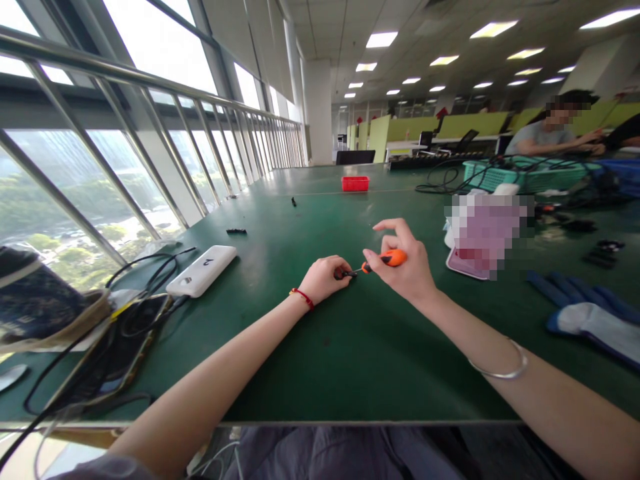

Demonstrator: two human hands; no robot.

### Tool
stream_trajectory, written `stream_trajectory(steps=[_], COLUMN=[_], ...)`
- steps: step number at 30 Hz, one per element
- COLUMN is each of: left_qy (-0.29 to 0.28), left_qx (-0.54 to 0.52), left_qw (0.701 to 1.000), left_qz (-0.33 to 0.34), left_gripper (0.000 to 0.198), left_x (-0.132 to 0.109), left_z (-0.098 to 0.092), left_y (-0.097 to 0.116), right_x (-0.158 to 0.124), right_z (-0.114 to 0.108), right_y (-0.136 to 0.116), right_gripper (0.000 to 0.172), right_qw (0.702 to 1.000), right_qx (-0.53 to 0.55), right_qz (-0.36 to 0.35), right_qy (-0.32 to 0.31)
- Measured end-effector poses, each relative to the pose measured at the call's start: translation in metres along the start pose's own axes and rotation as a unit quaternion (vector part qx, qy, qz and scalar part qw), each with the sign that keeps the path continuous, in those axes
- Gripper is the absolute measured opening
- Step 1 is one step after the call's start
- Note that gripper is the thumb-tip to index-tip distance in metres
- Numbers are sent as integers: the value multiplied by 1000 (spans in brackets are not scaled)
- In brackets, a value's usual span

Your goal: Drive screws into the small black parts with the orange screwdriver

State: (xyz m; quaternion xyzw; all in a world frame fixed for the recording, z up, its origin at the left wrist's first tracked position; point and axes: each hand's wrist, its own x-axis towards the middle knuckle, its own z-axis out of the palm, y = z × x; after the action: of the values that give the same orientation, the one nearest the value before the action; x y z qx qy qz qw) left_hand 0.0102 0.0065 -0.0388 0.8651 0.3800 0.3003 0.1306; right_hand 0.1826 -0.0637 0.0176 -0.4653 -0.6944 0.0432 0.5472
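Note:
My left hand [327, 277] is closed on a small black part [346, 274], pinching it close to the green tabletop; the fingers cover much of it, so its kind is unclear. My right hand [405, 263] grips a screwdriver [393, 259] with an orange and black handle between thumb and fingers, the index finger raised and bent. The thin shaft points left, and its tip meets or nearly meets the black part. Two more small black pieces, one long [237, 231] and one short [294, 202], lie farther off to the left.
On the left are a white power bank [203, 271], a phone [125, 347] and black cables. A red tray [355, 183] stands toward the back. At right lie a pinkish phone-like object [483, 243], blue-white gloves [595, 317] and a green basket [530, 175]; a person [545, 133] sits beyond.

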Motion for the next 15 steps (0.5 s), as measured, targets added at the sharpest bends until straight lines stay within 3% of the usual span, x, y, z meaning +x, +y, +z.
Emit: stream_trajectory(steps=[5, 8, 10, 15], left_qy=[-2, 2, 4, -4], left_qx=[2, 0, 1, 5], left_qw=[1000, 1000, 1000, 1000], left_qz=[2, 0, -2, 3], left_gripper=[12, 12, 12, 13], left_x=[0, 0, 0, 0], left_z=[-1, -1, -1, -1], left_y=[1, 1, 1, 1], right_x=[-1, -2, -2, -2], right_z=[1, 2, 3, 2], right_y=[-2, -1, 0, -1], right_gripper=[12, 37, 42, 16], right_qw=[999, 999, 1000, 1000], right_qx=[42, 42, 8, -9], right_qz=[2, -17, -7, 19], right_qy=[-16, -2, 18, 19])
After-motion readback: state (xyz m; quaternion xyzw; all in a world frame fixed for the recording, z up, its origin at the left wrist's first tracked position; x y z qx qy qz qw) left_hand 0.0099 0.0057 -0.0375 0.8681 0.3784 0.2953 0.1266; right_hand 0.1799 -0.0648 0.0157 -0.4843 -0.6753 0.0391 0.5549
